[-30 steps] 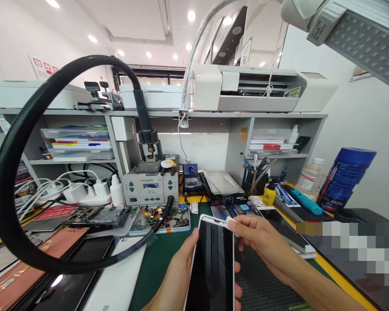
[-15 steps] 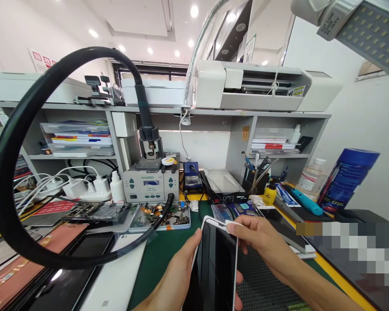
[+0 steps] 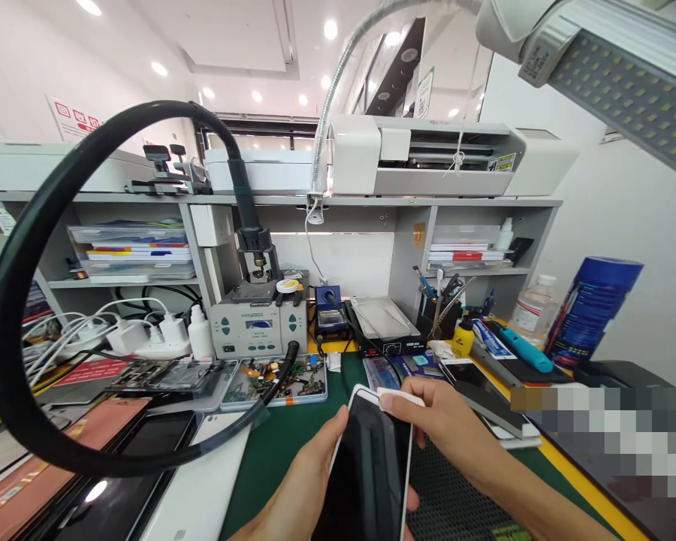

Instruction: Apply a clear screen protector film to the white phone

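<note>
A white-framed phone with a dark screen is tilted up at the bottom middle of the head view. My left hand grips it, thumb along the left edge and fingertips showing past the right edge. At the phone's top right corner, my right hand is closed in a pinch on a thin white piece that lies against the top edge. The rest of that piece is hidden by my fingers, so its kind is unclear. Beneath the hands lies a green mat, with a dark perforated pad on it.
A hot air station with a looping black hose stands at left. Before it sits a tray of small parts. Several phones and a white panel lie left; a tool holder and a yellow bottle stand right.
The camera view has shifted slightly. My right thumb and the white piece have slid a little left along the phone's top edge, and more of the piece shows. My left hand keeps its grip.
</note>
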`<state>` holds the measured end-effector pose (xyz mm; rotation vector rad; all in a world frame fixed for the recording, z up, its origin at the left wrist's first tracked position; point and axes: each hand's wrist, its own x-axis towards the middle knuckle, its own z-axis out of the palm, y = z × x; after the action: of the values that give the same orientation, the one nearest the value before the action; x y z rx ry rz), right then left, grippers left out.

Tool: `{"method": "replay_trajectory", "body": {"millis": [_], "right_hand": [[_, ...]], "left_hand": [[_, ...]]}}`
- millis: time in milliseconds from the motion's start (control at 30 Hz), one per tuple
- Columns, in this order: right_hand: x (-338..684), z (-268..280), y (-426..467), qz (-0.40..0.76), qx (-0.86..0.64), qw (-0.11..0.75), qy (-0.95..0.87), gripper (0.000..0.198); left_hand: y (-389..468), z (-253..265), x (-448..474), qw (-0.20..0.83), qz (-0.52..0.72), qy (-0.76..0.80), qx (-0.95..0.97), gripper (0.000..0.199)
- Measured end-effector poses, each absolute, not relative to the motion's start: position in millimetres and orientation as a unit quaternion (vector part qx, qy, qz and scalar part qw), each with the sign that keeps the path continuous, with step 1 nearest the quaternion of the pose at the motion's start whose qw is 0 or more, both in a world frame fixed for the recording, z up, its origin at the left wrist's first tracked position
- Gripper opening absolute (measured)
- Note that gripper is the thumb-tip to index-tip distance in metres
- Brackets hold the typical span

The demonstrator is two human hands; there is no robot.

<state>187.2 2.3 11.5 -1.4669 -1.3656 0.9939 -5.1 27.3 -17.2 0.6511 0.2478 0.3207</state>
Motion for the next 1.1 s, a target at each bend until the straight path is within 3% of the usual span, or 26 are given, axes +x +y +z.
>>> {"method": "replay_trajectory", "body": {"millis": [267, 733, 1100], "right_hand": [[186.4, 11.1, 1.4, 0.371, -0.619, 0.414, -0.555, 0.045], [179.9, 14.5, 2.6, 0.449, -0.586, 0.399, -0.544, 0.048], [172.5, 13.1, 1.4, 0.398, -0.634, 0.399, -0.529, 0.044]], "left_hand": [[27.2, -18.1, -1.9, 0.933, 0.139, 0.131, 0.305, 0.084], [22.0, -12.8, -1.4, 0.908, 0.129, 0.209, 0.339, 0.081], [20.8, -16.5, 2.6, 0.911, 0.165, 0.154, 0.346, 0.093]]}}
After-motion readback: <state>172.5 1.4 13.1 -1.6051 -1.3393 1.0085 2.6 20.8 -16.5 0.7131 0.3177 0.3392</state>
